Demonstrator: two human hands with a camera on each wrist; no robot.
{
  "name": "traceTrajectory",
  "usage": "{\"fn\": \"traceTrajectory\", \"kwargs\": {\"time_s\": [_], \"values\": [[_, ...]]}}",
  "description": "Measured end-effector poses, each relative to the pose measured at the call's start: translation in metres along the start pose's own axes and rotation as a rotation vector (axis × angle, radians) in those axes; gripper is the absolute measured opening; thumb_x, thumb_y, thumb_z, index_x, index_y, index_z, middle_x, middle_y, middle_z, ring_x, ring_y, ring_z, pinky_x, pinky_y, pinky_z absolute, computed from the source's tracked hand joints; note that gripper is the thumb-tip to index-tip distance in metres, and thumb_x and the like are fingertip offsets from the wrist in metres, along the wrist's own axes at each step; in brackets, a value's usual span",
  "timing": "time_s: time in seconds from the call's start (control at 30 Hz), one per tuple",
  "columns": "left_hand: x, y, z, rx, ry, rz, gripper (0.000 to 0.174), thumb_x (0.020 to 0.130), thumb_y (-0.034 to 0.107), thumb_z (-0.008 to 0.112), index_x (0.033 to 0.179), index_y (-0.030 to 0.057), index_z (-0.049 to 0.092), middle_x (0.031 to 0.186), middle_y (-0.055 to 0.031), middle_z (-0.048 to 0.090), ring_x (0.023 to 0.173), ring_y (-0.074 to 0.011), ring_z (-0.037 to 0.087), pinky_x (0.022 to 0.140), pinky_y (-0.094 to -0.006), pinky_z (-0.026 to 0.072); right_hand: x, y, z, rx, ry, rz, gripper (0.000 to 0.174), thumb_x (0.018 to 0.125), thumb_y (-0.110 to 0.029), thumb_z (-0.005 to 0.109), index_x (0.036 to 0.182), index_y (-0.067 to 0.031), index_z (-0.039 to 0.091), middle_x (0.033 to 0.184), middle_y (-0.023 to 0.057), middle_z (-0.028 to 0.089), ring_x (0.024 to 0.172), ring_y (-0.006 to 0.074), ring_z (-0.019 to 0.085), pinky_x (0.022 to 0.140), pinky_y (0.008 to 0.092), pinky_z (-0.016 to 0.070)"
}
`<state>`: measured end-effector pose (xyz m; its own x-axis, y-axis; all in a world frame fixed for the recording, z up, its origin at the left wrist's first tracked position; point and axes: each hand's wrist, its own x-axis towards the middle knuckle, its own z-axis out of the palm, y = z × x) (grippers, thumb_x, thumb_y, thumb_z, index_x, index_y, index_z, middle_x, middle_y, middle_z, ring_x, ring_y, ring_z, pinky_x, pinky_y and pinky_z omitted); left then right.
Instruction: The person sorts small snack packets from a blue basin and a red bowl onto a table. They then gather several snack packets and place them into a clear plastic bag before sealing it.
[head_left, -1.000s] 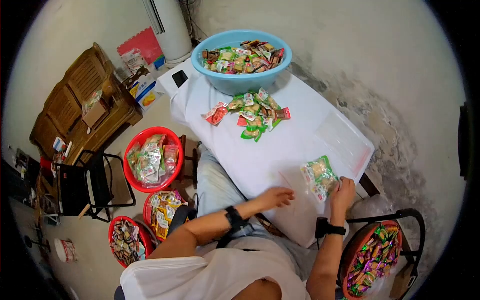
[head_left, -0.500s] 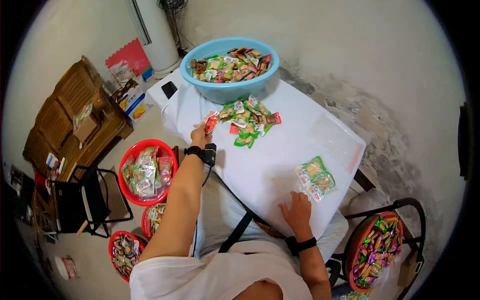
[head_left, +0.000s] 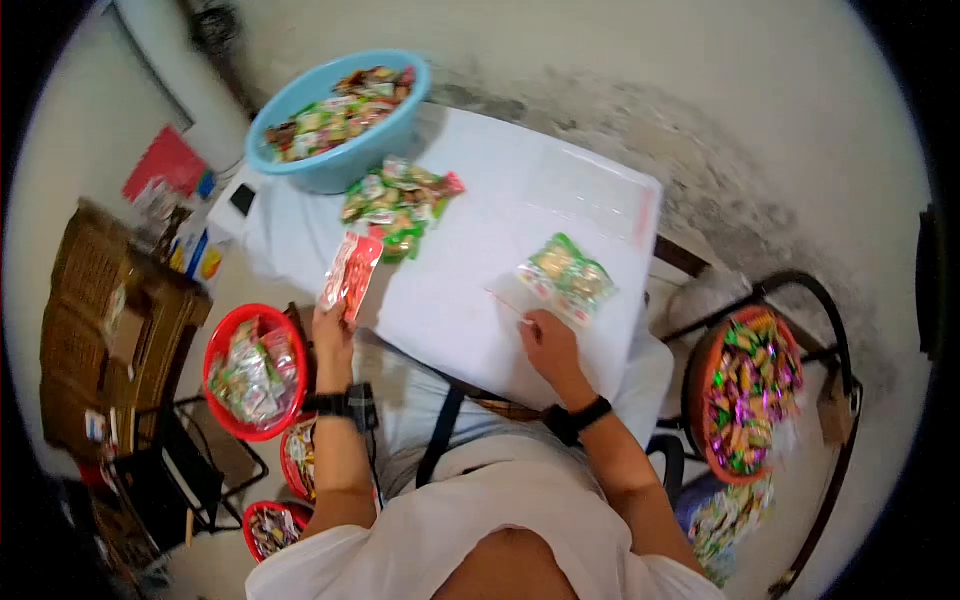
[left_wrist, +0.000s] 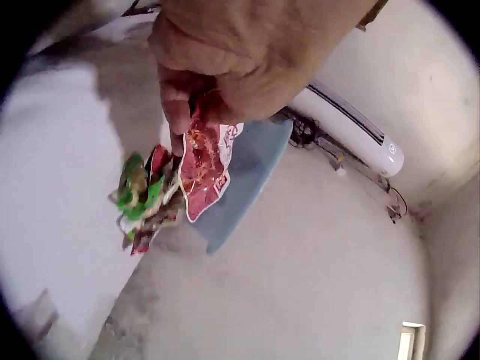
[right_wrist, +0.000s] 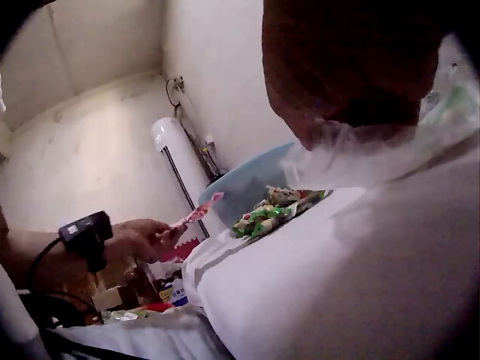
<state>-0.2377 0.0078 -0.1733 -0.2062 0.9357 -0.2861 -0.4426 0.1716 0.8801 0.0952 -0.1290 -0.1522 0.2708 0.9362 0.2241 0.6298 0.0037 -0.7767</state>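
The table (head_left: 470, 280) wears a matt white covering that looks like cloth, softly creased at its edge. At the table's left edge, the red packet (head_left: 353, 272) is glossy printed plastic; on the table, the green-printed bag (head_left: 568, 275) and thin clear bag (right_wrist: 337, 161) are shiny, see-through film. At its far end, the blue basin (head_left: 368, 168) is smooth plastic. Left of the table, the red basin (head_left: 228, 418) looks glossier and the bench (head_left: 75, 300) is wood; right of it, sweets (head_left: 740, 400) carry shiny, foil-like wrappers. Behind it, the wall (head_left: 690, 180) is matt, rough and patchy.
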Motion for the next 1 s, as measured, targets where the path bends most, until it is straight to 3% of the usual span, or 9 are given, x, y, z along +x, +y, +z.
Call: {"fn": "traceTrajectory", "kwargs": {"time_s": [0.03, 0.13, 0.23, 0.37, 0.47, 0.7, 0.8, 0.87, 1.0], "values": [[-0.039, 0.012, 0.023, -0.011, -0.027, 0.002, 0.035, 0.083, 0.0, 0.052, 0.118, 0.005, 0.05, 0.094, -0.0075, 0.064, 0.073, -0.0149, 0.062, 0.048, -0.0243, 0.048, 0.002, 0.002, 0.003, 0.039, 0.045, -0.031, 0.017, 0.083, -0.019, 0.059, 0.091, -0.0045, 0.06, 0.081, 0.0136, 0.062, 0.071, 0.0281, 0.062, 0.064, 0.0382, 0.0485], [-0.087, 0.004, 0.038, 0.083, -0.359, -0.064, 0.028, 0.083, 0.0, 0.053, 0.111, 0.0005, 0.056, 0.099, -0.008, 0.064, 0.083, -0.0135, 0.063, 0.055, -0.022, 0.0496, 0.006, -0.003, -0.003, 0.032, 0.006, 0.031, 0.016, 0.084, -0.019, 0.058, 0.09, -0.004, 0.06, 0.079, 0.0136, 0.062, 0.066, 0.0279, 0.061, 0.061, 0.0378, 0.0479], [-0.118, 0.001, 0.05, 0.229, -0.44, -0.242, 0.026, 0.082, 0.001, 0.055, 0.108, -0.0006, 0.058, 0.089, -0.0074, 0.067, 0.059, -0.0098, 0.062, 0.041, -0.017, 0.0439, 0.007, -0.003, -0.001, 0.071, 0.048, 0.003, 0.016, 0.084, -0.018, 0.058, 0.089, -0.0039, 0.06, 0.079, 0.0133, 0.061, 0.065, 0.0278, 0.06, 0.059, 0.0373, 0.0473], [-0.14, 0.004, 0.067, 0.312, -0.488, -0.298, 0.026, 0.083, 0.002, 0.056, 0.109, -0.0005, 0.057, 0.081, -0.0067, 0.067, 0.054, -0.0093, 0.061, 0.04, -0.0159, 0.0425, 0.005, -0.006, -0.004, 0.058, 0.103, -0.076, 0.015, 0.083, -0.018, 0.057, 0.09, -0.0049, 0.06, 0.081, 0.0129, 0.061, 0.068, 0.0288, 0.06, 0.06, 0.0378, 0.0476], [-0.138, 0.0, 0.073, 0.417, -0.606, -0.285, 0.026, 0.085, 0.003, 0.054, 0.111, 0.0006, 0.056, 0.084, -0.0068, 0.066, 0.061, -0.0096, 0.063, 0.044, -0.0161, 0.0454, 0.004, -0.015, -0.01, 0.006, 0.121, -0.14, 0.014, 0.083, -0.018, 0.057, 0.09, -0.0058, 0.06, 0.082, 0.0122, 0.061, 0.07, 0.0297, 0.06, 0.061, 0.0381, 0.0479], [-0.14, -0.01, 0.111, 0.491, -0.615, -0.309, 0.029, 0.089, 0.013, 0.053, 0.116, 0.002, 0.053, 0.096, -0.0035, 0.065, 0.073, -0.0077, 0.063, 0.052, -0.0194, 0.0512, 0.004, -0.012, -0.009, -0.068, 0.204, -0.247, 0.013, 0.084, -0.018, 0.056, 0.09, -0.0076, 0.06, 0.079, 0.0111, 0.06, 0.071, 0.0296, 0.06, 0.061, 0.039, 0.0479], [-0.133, -0.023, 0.114, 0.333, -0.585, -0.333, 0.03, 0.09, 0.013, 0.052, 0.118, 0.002, 0.051, 0.097, -0.0037, 0.064, 0.073, -0.0085, 0.063, 0.053, -0.0194, 0.0514, 0.005, -0.015, -0.013, -0.125, 0.2, -0.239, 0.011, 0.08, -0.012, 0.061, 0.09, -0.006, 0.063, 0.08, 0.0112, 0.062, 0.068, 0.0289, 0.061, 0.058, 0.0355, 0.0482], [-0.13, -0.028, 0.116, 0.184, -0.575, -0.359, 0.029, 0.092, 0.009, 0.047, 0.12, 0.0016, 0.048, 0.109, -0.0088, 0.061, 0.089, -0.0136, 0.063, 0.067, -0.0249, 0.0545, 0.004, -0.014, -0.012, -0.101, 0.197, -0.239, 0.011, 0.08, -0.012, 0.061, 0.09, -0.0059, 0.063, 0.08, 0.0112, 0.062, 0.068, 0.0289, 0.061, 0.058, 0.0356, 0.0481], [-0.132, -0.046, 0.117, 0.085, -0.531, -0.38, 0.029, 0.093, 0.007, 0.044, 0.121, 0.0013, 0.047, 0.111, -0.0096, 0.06, 0.092, -0.015, 0.062, 0.073, -0.0257, 0.0542, 0.005, -0.016, -0.011, -0.075, 0.217, -0.277, 0.011, 0.08, -0.012, 0.061, 0.09, -0.0056, 0.063, 0.081, 0.0116, 0.062, 0.069, 0.0291, 0.061, 0.058, 0.0358, 0.048]]}}
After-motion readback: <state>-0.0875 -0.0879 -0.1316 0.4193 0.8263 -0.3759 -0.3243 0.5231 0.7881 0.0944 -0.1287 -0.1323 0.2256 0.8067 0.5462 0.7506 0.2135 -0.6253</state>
